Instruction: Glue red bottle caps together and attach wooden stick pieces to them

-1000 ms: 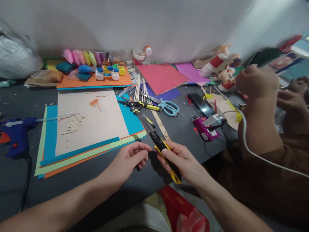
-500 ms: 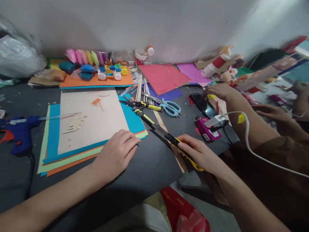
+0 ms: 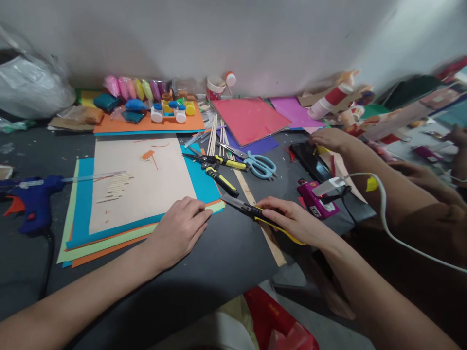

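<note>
My right hand is closed round a yellow and black utility knife. Its blade is out and points left, above the dark table near a strip of wood. My left hand rests by the front right corner of a stack of coloured paper. Its fingers are curled together, and whatever may be in them is hidden. On the pale top sheet lie a row of short cut sticks and a small orange piece. Yellow-and-black pliers lie just beyond the knife's blade.
Blue scissors and thin wooden sticks lie behind the pliers. A blue glue gun stands at left. Bags of coloured clay line the back. At right, another person's arm reaches over a phone, near a purple power adapter.
The knife's blade has swung away from the pliers and dropped toward the table beside the paper's corner. My left fingers have shifted slightly. The view has moved a little.
</note>
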The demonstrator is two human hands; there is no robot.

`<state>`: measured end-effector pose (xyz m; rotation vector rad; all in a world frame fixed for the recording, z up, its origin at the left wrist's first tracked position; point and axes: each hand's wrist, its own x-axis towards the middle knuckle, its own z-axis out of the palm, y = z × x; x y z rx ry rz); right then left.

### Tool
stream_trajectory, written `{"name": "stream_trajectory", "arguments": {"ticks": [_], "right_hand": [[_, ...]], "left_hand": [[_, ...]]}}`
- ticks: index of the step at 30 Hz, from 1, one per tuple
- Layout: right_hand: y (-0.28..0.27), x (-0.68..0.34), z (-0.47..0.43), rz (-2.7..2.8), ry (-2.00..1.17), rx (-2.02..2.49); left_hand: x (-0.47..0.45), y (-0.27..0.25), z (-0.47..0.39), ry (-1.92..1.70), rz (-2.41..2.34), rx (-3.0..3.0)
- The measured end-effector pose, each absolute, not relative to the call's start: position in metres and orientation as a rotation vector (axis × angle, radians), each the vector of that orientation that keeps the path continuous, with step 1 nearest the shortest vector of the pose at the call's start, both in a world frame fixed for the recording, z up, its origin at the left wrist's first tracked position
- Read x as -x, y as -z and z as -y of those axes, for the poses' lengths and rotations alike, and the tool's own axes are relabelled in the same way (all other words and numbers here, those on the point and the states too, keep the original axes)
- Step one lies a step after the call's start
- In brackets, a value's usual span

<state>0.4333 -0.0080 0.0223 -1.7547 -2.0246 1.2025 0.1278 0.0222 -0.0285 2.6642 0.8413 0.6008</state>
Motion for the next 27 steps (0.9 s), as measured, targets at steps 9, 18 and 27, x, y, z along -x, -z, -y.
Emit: {"name": "stream_trajectory", "arguments": {"ticks": [9, 18, 27], "right_hand": [[-0.025, -0.438, 0.002, 2.062, -1.258, 1.720], [-0.028, -0.436, -0.010, 2.280, -1.164, 1.697], [-0.016, -0.430, -0.001, 2.650, -0.478, 1.684]], "left_hand": [[-0.127, 0.029, -0.021, -0.623, -0.871, -2.619], [-0.128, 0.028, -0.023, -0.561, -0.869, -2.647], [-0.127, 0.029, -0.022, -0.524, -0.868, -2.707]]}}
